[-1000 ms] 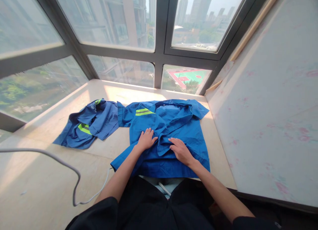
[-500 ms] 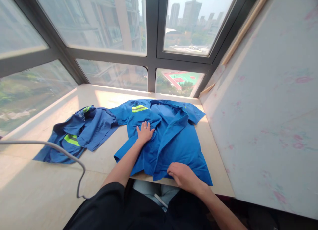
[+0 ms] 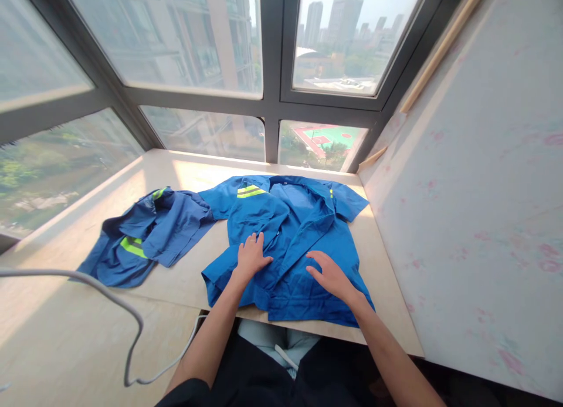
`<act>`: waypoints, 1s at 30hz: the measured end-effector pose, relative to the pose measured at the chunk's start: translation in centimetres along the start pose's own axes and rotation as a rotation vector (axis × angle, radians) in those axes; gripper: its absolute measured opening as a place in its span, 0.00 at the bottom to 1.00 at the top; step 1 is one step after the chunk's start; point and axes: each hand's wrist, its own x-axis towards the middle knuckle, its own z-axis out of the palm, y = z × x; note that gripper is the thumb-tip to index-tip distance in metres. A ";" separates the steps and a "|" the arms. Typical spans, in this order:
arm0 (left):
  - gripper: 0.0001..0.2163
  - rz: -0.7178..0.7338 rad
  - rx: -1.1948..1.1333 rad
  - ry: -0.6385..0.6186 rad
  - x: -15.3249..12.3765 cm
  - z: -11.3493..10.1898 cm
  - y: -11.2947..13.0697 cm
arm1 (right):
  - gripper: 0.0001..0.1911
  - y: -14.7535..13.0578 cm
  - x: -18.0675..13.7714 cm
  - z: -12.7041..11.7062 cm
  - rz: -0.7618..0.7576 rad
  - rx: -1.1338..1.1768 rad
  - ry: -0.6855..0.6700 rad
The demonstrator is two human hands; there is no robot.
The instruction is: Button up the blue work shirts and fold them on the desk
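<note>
A blue work jacket with yellow-green reflective stripes lies spread on the wooden surface in front of me, its collar towards the window. My left hand rests on the jacket's left front panel, fingers spread. Over the right front panel is my right hand, fingers stretched and thumb apart, holding nothing; whether it touches the cloth I cannot tell. The front panels overlap near the middle, and the lower left sleeve end juts out beside my left forearm.
A second dark blue garment with reflective stripes lies crumpled at the left, touching the jacket's sleeve. A grey cable loops across the wooden surface at the near left. Windows stand behind, and a flowered wall rises at the right.
My right hand has moved from the jacket's bottom hem up to its middle and its fingers have opened. My left hand has slid slightly nearer. The right front panel's edge lies flatter.
</note>
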 end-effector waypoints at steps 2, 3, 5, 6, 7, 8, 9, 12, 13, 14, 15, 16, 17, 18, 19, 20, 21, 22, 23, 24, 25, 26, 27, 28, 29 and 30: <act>0.27 -0.026 0.027 0.079 -1.3 -0.5 -0.2 | 0.22 1.2 0.9 0.5 0.034 -0.080 -0.032; 0.19 -0.046 0.031 0.107 -1.8 -1.0 -0.4 | 0.25 1.7 1.1 0.8 0.044 -0.126 -0.050; 0.14 -0.094 0.030 0.142 -2.5 -2.1 -1.1 | 0.27 2.4 1.3 1.6 0.041 -0.214 -0.069; 0.14 -0.106 0.025 0.156 -2.8 -2.6 -1.6 | 0.28 2.6 1.3 2.0 0.031 -0.250 -0.064; 0.15 -0.106 0.018 0.169 -3.2 -3.0 -2.1 | 0.28 2.7 1.2 2.3 0.019 -0.277 -0.050; 0.14 -0.096 0.011 0.180 -3.5 -3.3 -2.6 | 0.28 2.9 1.1 2.7 0.009 -0.295 -0.031; 0.14 -0.077 0.008 0.185 -3.8 -3.4 -3.1 | 0.27 3.1 0.9 3.0 0.004 -0.305 -0.009; 0.24 -0.040 0.037 0.131 -5.0 -2.6 -4.5 | 0.27 3.7 0.6 3.8 -0.005 -0.309 0.045; 0.28 -0.046 0.057 0.102 -5.4 -2.0 -5.0 | 0.27 3.9 0.5 4.0 -0.009 -0.309 0.060; 0.30 -0.057 0.075 0.077 -5.7 -1.3 -5.4 | 0.27 4.2 0.5 4.1 -0.013 -0.309 0.073; 0.31 -0.071 0.086 0.063 -5.9 -0.6 -5.8 | 0.27 4.4 0.5 4.2 -0.018 -0.311 0.086; 0.30 -0.090 0.087 0.064 -6.1 -0.1 -6.3 | 0.27 4.6 0.6 4.3 -0.024 -0.314 0.099; 0.28 -0.111 0.078 0.080 -6.1 0.4 -6.8 | 0.27 4.8 0.7 4.4 -0.029 -0.320 0.113; 0.25 -0.137 0.065 0.110 -6.1 0.7 -7.3 | 0.28 4.9 0.7 4.4 -0.033 -0.327 0.125; 0.23 -0.167 0.052 0.149 -5.9 0.9 -7.8 | 0.28 5.0 0.8 4.4 -0.035 -0.335 0.136; 0.21 -0.196 0.041 0.189 -5.7 1.0 -8.3 | 0.28 5.0 0.9 4.4 -0.034 -0.345 0.143; 0.19 -0.224 0.034 0.224 -5.4 0.9 -8.8 | 0.28 5.0 1.0 4.4 -0.031 -0.354 0.146; 0.18 -0.245 0.030 0.250 -5.1 0.8 -9.3 | 0.29 5.0 1.1 4.4 -0.026 -0.364 0.145; 0.17 -0.259 0.025 0.266 -4.7 0.7 -9.7 | 0.29 4.9 1.1 4.4 -0.022 -0.372 0.141; 0.16 -0.265 0.021 0.271 -4.4 0.5 -10.0 | 0.29 4.8 1.1 4.4 -0.017 -0.380 0.135; 0.15 -0.267 0.017 0.268 -4.0 0.4 -10.4 | 0.29 4.7 1.1 4.5 -0.013 -0.386 0.127; 0.16 -0.266 0.014 0.264 -3.8 0.3 -10.6 | 0.29 4.6 1.1 4.5 -0.009 -0.390 0.118; 0.16 -0.264 0.012 0.260 -3.5 0.3 -10.8 | 0.29 4.6 1.1 4.5 -0.005 -0.392 0.108; 0.17 -0.255 0.011 0.259 -3.4 0.4 -10.9 | 0.29 4.5 1.0 4.5 0.001 -0.390 0.096; 0.19 -0.234 0.010 0.266 -3.4 0.5 -10.9 | 0.30 4.5 1.0 4.5 0.006 -0.385 0.085; 0.22 -0.204 0.008 0.284 -3.5 0.6 -10.9 | 0.30 4.5 1.0 4.5 0.012 -0.378 0.073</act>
